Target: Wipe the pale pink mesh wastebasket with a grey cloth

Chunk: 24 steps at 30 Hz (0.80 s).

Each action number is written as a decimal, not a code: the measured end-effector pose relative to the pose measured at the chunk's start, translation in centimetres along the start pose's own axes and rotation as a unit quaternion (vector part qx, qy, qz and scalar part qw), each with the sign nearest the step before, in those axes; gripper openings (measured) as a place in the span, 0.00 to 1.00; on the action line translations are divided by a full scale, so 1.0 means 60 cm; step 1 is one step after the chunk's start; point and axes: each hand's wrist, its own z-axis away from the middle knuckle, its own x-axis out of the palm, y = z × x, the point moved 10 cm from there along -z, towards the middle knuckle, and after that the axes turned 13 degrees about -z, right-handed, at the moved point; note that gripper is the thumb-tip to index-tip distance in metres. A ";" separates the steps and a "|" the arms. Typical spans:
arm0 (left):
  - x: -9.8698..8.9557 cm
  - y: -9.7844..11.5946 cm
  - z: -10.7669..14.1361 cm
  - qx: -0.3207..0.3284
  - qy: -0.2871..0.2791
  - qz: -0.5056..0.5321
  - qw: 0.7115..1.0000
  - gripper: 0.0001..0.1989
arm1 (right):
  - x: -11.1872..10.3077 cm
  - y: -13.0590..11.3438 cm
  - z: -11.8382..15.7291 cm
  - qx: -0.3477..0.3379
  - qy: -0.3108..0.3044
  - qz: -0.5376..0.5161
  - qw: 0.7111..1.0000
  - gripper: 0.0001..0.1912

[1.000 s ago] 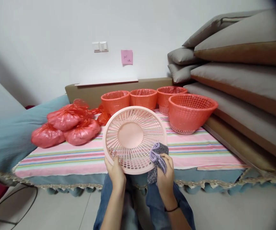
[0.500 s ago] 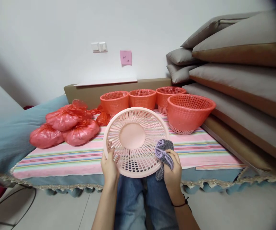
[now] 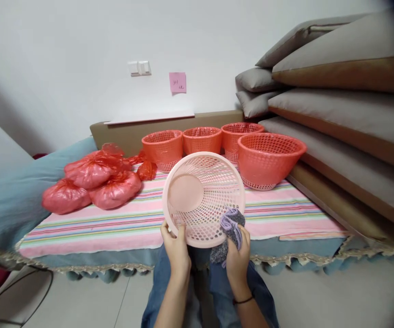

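A pale pink plastic basket (image 3: 187, 192) with slotted sides is held up in front of me, its open mouth tilted toward my face. My left hand (image 3: 177, 250) grips its lower left rim, thumb inside. In my right hand (image 3: 237, 257) is a bunched grey cloth (image 3: 232, 226) with purple edging, pressed over the basket's lower right rim. Part of the cloth hangs below the rim. The fingertips behind the basket and cloth are hidden.
Several red baskets (image 3: 270, 157) stand behind on a striped cloth (image 3: 97, 230). Knotted red plastic bags (image 3: 116, 187) are heaped at the left. Grey cushions (image 3: 347, 107) are stacked high at the right. A pink note (image 3: 177, 83) sticks to the wall.
The pink basket has been turned, so its base now sits farther left in its mouth. My left hand has shifted right along the rim. The cloth and right hand moved slightly left and down.
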 end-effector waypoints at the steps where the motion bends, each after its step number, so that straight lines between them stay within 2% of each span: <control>1: -0.008 0.006 -0.008 -0.003 -0.012 -0.024 1.000 0.26 | -0.002 -0.004 -0.009 -0.008 -0.006 0.004 1.000 0.14; 3: -0.029 0.028 -0.028 0.011 -0.022 -0.063 0.998 0.29 | -0.002 -0.021 -0.029 -0.039 -0.026 0.020 0.999 0.13; 6: -0.051 0.085 -0.066 0.075 -0.035 -0.106 0.991 0.30 | 0.011 -0.059 -0.057 -0.108 -0.086 0.049 0.989 0.11; 9: -0.047 0.143 -0.100 0.130 -0.091 -0.104 0.982 0.26 | 0.022 -0.098 -0.089 -0.165 -0.136 0.077 0.974 0.10; 11: -0.032 0.164 -0.116 0.141 -0.143 -0.093 0.975 0.24 | 0.027 -0.127 -0.113 -0.203 -0.154 0.094 0.962 0.09; 13: -0.019 0.164 -0.126 0.125 -0.174 -0.080 0.974 0.23 | 0.034 -0.151 -0.134 -0.238 -0.177 0.104 0.949 0.11; 17: -0.001 0.121 -0.130 0.043 -0.173 -0.013 0.984 0.25 | 0.045 -0.172 -0.157 -0.251 -0.216 0.095 0.939 0.13; 21: -0.002 0.089 -0.127 0.011 -0.130 0.014 0.991 0.26 | 0.036 -0.161 -0.152 -0.221 -0.187 0.085 0.953 0.15; 24: -0.009 0.078 -0.131 -0.003 -0.091 0.027 0.995 0.25 | 0.036 -0.136 -0.127 -0.181 -0.166 0.075 0.966 0.13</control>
